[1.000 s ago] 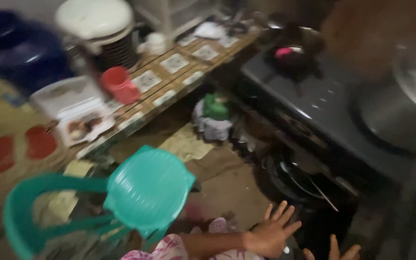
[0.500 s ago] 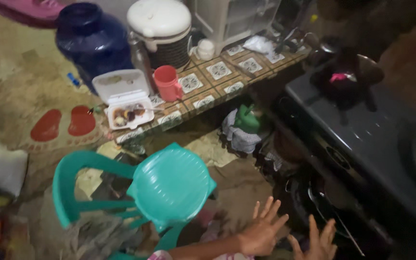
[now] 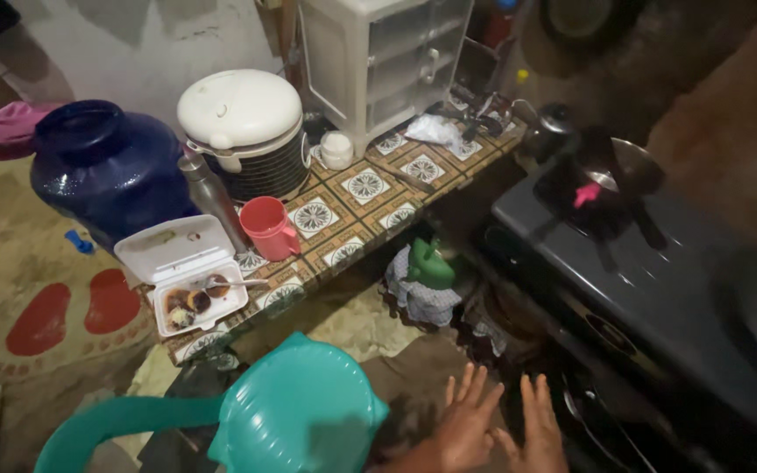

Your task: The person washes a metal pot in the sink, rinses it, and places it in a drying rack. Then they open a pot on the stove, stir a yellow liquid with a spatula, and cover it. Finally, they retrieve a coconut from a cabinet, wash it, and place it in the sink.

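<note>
Both hands, left (image 3: 464, 427) and right (image 3: 538, 438), hover empty with fingers spread beside a ribbed teal chair (image 3: 295, 412) at the bottom, below the open white foam box (image 3: 181, 273) on the tiled tabletop (image 3: 365, 186).

Both hands, left (image 3: 466, 420) and right (image 3: 538, 431), spread open and empty beside a teal chair (image 3: 295, 412), below the dark stove (image 3: 659, 289).
</note>
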